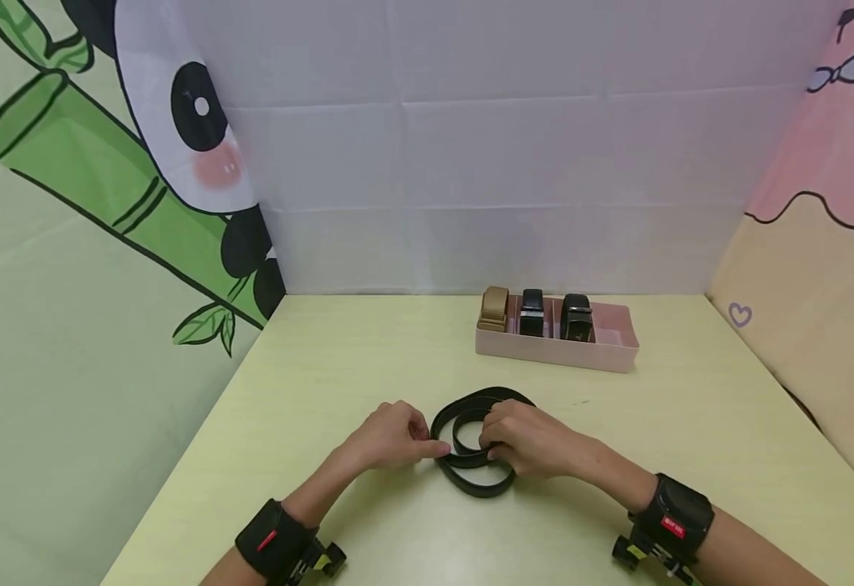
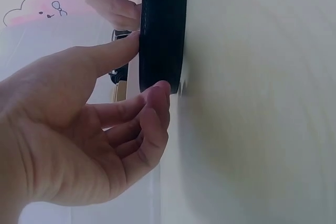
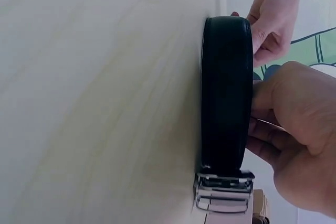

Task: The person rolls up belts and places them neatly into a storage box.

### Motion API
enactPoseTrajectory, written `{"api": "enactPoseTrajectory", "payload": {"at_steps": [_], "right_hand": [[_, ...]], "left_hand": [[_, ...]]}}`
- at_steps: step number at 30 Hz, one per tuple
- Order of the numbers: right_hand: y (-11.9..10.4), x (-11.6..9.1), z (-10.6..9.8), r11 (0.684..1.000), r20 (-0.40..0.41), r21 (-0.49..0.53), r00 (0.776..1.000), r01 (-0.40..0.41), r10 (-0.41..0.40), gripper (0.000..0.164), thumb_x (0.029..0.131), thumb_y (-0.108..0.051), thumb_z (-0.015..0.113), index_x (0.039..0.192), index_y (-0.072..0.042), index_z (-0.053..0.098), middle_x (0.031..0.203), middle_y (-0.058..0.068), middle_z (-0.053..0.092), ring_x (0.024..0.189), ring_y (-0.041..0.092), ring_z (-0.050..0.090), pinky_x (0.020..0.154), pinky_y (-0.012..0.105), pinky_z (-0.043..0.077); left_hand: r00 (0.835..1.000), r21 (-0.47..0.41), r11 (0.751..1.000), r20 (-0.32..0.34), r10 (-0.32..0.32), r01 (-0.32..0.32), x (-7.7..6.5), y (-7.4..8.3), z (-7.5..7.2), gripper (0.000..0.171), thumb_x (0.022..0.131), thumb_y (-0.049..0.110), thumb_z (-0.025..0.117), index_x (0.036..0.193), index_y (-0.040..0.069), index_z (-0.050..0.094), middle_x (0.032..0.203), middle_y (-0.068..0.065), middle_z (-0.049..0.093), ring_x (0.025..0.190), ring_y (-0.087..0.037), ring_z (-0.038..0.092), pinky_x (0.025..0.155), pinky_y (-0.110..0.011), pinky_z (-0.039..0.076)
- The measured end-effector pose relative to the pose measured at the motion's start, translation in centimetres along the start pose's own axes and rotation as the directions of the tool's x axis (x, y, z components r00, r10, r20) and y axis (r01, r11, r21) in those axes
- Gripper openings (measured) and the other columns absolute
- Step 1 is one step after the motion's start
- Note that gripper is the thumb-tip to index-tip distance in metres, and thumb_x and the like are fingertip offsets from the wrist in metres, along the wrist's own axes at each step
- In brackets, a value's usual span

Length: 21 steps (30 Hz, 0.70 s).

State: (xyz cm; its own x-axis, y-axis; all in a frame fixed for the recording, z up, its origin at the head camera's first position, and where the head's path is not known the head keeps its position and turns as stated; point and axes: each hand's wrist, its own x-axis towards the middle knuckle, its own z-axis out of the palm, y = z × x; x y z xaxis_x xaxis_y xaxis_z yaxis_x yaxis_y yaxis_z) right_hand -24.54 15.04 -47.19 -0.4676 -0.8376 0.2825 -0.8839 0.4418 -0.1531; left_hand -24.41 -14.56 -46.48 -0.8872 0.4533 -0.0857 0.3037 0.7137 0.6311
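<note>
A black leather belt (image 1: 479, 490) lies on its edge in loose coils on the table, a smaller ring inside a wider loop. My left hand (image 1: 397, 435) is at the coil's left side, its thumb over the upper edge and its curled fingers against the outer face. From the right, my right hand (image 1: 532, 439) grips the inner coil, its fingertips partly hidden behind the strap in the right wrist view. The belt's silver metal buckle (image 3: 224, 192) shows in that view at one end of the strap.
Behind the coil stands a pink divided box (image 1: 554, 352). It holds a rolled tan belt (image 1: 494, 309) and two rolled black belts, one nearer the middle (image 1: 532, 313) and one further right (image 1: 576, 317). A pale cloth wall (image 1: 500, 179) rises at the table's back edge.
</note>
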Motion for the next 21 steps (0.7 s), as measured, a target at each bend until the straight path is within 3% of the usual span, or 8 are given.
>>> {"api": "enactPoseTrajectory", "payload": {"at_steps": [6,14,21], "right_hand": [[0.3,-0.7,-0.7,0.999,0.015,0.017,0.999,-0.041,0.041,0.013,0.094,-0.003,0.089,0.094,-0.015,0.083,0.094,-0.006,0.078,0.091,0.010,0.065,0.087,0.031,0.058],[0.6,-1.1,-1.6,0.999,0.077,0.012,0.996,-0.043,0.042,0.016,0.093,-0.002,0.088,0.091,-0.017,0.082,0.091,-0.007,0.078,0.091,0.010,0.067,0.086,0.033,0.060],[1.1,-2.1,-2.9,0.995,0.119,0.058,0.990,-0.079,0.071,0.026,0.092,0.002,0.087,0.078,-0.016,0.075,0.077,-0.010,0.068,0.077,0.000,0.053,0.078,0.025,0.053]], "left_hand": [[0.999,-0.045,0.999,0.042,0.002,0.000,0.3,-0.2,-0.1,0.031,0.097,0.036,0.086,0.077,0.013,0.081,0.064,0.004,0.075,0.056,-0.009,0.058,0.055,-0.026,0.042],[0.997,0.090,0.995,-0.072,-0.031,0.037,1.2,-0.5,-0.6,0.021,0.094,0.016,0.078,0.074,0.014,0.081,0.065,0.007,0.071,0.058,-0.011,0.059,0.057,-0.027,0.046],[0.987,0.153,0.985,-0.152,-0.055,0.078,1.7,-2.4,-2.9,0.030,0.097,0.011,0.076,0.067,0.014,0.074,0.058,0.008,0.058,0.055,-0.011,0.050,0.055,-0.027,0.039]]}}
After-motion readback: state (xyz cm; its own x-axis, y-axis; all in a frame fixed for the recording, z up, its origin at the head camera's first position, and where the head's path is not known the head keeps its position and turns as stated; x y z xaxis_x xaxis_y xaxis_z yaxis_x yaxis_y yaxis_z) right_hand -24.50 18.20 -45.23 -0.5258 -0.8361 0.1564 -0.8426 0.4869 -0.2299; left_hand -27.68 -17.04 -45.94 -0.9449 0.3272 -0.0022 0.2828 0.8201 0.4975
